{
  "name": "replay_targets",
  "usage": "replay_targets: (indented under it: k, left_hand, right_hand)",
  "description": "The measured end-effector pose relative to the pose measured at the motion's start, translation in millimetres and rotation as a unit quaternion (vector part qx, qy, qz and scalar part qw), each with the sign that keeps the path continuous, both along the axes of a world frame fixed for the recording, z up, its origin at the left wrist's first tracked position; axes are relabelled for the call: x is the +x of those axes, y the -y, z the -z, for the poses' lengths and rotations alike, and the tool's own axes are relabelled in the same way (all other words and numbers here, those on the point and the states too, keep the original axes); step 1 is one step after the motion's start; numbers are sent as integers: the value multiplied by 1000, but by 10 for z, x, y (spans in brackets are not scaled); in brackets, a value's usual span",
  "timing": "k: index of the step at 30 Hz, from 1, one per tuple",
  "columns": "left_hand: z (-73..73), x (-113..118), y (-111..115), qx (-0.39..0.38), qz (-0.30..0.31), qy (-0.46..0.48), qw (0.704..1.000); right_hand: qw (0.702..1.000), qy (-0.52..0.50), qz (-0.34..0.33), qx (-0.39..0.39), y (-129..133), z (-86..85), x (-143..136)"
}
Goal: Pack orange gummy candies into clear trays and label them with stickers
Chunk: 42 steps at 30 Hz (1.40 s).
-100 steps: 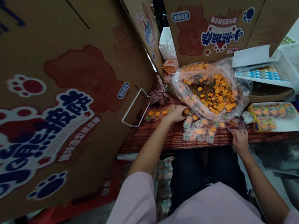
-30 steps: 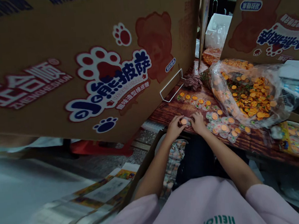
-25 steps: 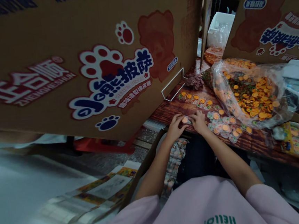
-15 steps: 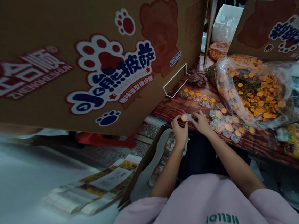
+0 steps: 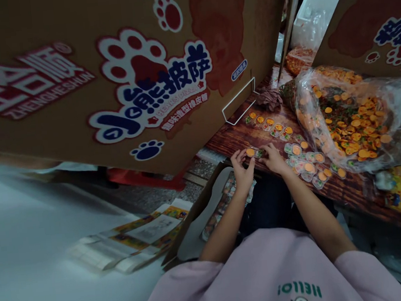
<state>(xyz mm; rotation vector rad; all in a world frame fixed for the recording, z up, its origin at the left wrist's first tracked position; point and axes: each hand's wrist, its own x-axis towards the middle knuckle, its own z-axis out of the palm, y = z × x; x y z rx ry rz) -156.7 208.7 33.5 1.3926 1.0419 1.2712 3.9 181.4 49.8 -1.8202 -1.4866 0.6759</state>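
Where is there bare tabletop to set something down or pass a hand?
Bare wood on the table: a strip between the row of orange pieces and the left hand, plus a patch near the front edge between the loose packets and the yellow-sided box. Crowded: from the right hand to the plastic bag, where packets overlap.

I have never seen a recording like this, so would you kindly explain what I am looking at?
There is no machine here: a person is working with two bare hands. Every picture comes from one camera worn on that person's head, looking forward and down. The left hand and right hand hold a small clear packet between their fingers, near the edge of a wooden table. On the table are a loose pile of similar packets, a row of orange pieces and an open plastic bag with many more. A large printed cardboard box stands on the left.
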Motion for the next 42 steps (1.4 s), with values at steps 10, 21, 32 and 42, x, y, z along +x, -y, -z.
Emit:
replay_targets:
  k: [10, 21, 32, 42]
  left_hand:
    - [-74, -96, 76, 108, 46, -195, 974]
    - [-23, -233, -128, 79, 36, -203, 975]
    - [-58, -239, -208, 213, 124, -375, 893]
    - [-229, -400, -199, 242, 236, -477, 811]
  right_hand:
    - [1000, -25, 15, 11, 15, -37, 2]
    - [998, 66, 23, 1, 47, -51, -102]
    - [971, 238, -26, -24, 242, -255, -417]
    - [977, 202, -64, 0, 356, -218, -539]
